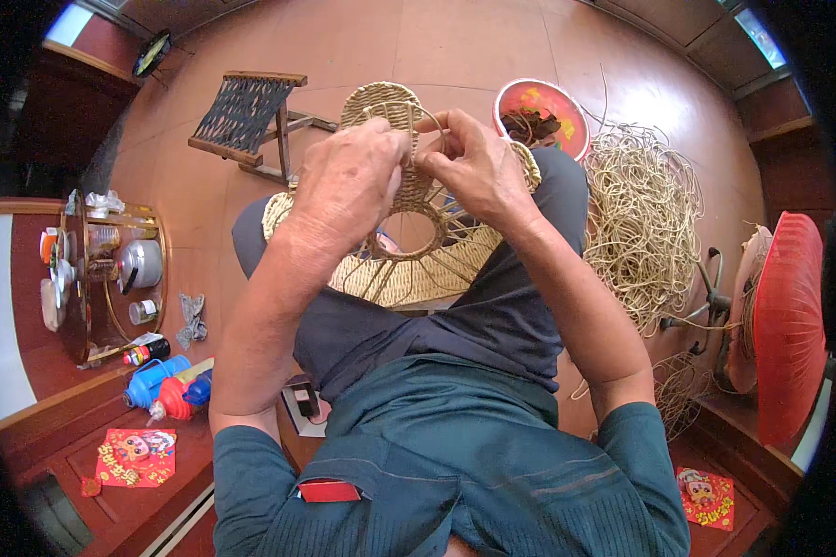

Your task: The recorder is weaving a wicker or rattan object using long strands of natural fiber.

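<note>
Between my knees rests a woven straw piece [409, 290], with bare spokes running out from a round ring [407, 237] at its middle. An upright woven part [381, 96] rises at its far side. My left hand [358, 172] is closed at the left edge of that upright part, its fingertips partly hidden. On the other side my right hand [474, 167] pinches a thin straw cord [434, 117], which loops over close to the weave. Both hands are near each other, and the exact spot where the cord enters the weave is too small to make out.
A big heap of loose cord [643, 223] lies on the floor at right, beside a red-rimmed basin [581, 130] with brown scraps. A folding stool [241, 116] stands far left. Left are a shelf rack [163, 269] and a blue flask [149, 382]; far right, a red-covered round object [790, 325].
</note>
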A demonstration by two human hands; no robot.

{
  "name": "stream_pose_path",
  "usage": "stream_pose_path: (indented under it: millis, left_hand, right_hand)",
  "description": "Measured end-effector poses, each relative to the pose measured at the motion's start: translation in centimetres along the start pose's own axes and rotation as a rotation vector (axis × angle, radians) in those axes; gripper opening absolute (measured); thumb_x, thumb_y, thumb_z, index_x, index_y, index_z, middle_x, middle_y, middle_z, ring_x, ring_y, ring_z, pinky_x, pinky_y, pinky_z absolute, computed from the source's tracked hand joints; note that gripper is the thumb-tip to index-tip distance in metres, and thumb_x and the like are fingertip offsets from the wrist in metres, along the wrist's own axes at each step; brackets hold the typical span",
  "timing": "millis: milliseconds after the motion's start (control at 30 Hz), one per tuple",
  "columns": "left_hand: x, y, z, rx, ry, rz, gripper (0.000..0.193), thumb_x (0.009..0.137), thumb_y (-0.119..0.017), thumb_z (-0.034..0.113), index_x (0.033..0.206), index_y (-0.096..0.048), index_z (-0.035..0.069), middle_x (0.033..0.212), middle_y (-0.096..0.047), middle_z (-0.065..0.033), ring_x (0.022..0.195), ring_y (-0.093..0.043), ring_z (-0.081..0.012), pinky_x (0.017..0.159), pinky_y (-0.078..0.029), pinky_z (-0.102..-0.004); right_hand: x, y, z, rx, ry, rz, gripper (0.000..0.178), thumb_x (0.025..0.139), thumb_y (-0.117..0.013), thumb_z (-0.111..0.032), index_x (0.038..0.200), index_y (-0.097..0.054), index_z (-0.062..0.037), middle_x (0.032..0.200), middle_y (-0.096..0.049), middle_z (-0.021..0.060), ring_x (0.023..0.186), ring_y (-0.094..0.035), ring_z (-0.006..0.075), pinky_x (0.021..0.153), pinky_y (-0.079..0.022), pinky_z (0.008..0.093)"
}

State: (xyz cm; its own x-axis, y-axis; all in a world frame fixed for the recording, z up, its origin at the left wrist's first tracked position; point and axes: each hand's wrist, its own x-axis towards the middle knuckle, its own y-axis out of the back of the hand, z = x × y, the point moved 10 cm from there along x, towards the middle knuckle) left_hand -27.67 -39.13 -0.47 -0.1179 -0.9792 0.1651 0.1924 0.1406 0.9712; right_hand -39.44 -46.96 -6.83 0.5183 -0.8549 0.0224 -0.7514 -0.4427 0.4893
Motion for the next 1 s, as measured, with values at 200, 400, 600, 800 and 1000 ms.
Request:
stream_pose_path:
  millis: [200,400,600,800,1000]
  left_hand:
    - [-0.3,0.2,-0.6,-0.082,0.054,0.059,0.009,0.095,-0.071,0.014,0.100,-0.074,0.008,0.100,-0.071,-0.0124,0.102,-0.074,-0.0355,0.090,-0.059,-0.0492]
    - [0.1,-0.1,-0.5,-0.026,0.180,0.069,0.014,0.093,-0.069,0.013,0.106,-0.073,0.008,0.099,-0.073,-0.0132,0.100,-0.075,-0.0362,0.087,-0.059,-0.0514]
    - [-1.2,-0.2,-0.5,-0.143,0.101,0.120,0.012,0.094,-0.069,0.013,0.105,-0.070,0.008,0.101,-0.073,-0.0148,0.098,-0.075,-0.0374,0.085,-0.060,-0.0519]
    - [-1.9,-0.5,0.7,0.066,0.015,0.046,0.012,0.098,-0.071,0.014,0.109,-0.072,0.008,0.104,-0.073,-0.0117,0.104,-0.075,-0.0339,0.086,-0.060,-0.0473]
    - [-3.8,2.1,-0.6,-0.108,-0.067,0.260,0.017,0.099,-0.070,0.009,0.115,-0.078,0.009,0.109,-0.074,-0.0116,0.105,-0.073,-0.0330,0.088,-0.059,-0.0447]
  right_hand:
    - [-0.2,-0.2,-0.5,0.014,0.014,0.025,0.041,0.091,-0.071,-0.025,0.129,-0.077,-0.0090,0.097,-0.084,0.0118,0.095,-0.081,0.0295,0.092,-0.062,0.0452]
    - [-0.2,-0.3,-0.3,-0.011,0.019,0.032,0.042,0.090,-0.072,-0.025,0.129,-0.077,-0.0088,0.093,-0.084,0.0107,0.090,-0.082,0.0299,0.090,-0.062,0.0453]
    - [-0.4,-0.1,-0.7,0.005,0.020,0.066,0.040,0.090,-0.072,-0.023,0.127,-0.077,-0.0091,0.093,-0.084,0.0106,0.090,-0.082,0.0309,0.090,-0.062,0.0456]
    - [-0.6,-0.2,-1.5,-0.091,0.075,0.049,0.044,0.091,-0.076,-0.014,0.134,-0.073,-0.0038,0.094,-0.083,0.0097,0.088,-0.080,0.0180,0.084,-0.063,0.0370]
    - [-1.7,2.0,-1.8,0.055,0.149,0.129,0.038,0.103,-0.073,-0.023,0.137,-0.070,-0.0059,0.112,-0.084,0.0153,0.099,-0.083,0.0303,0.088,-0.064,0.0441]
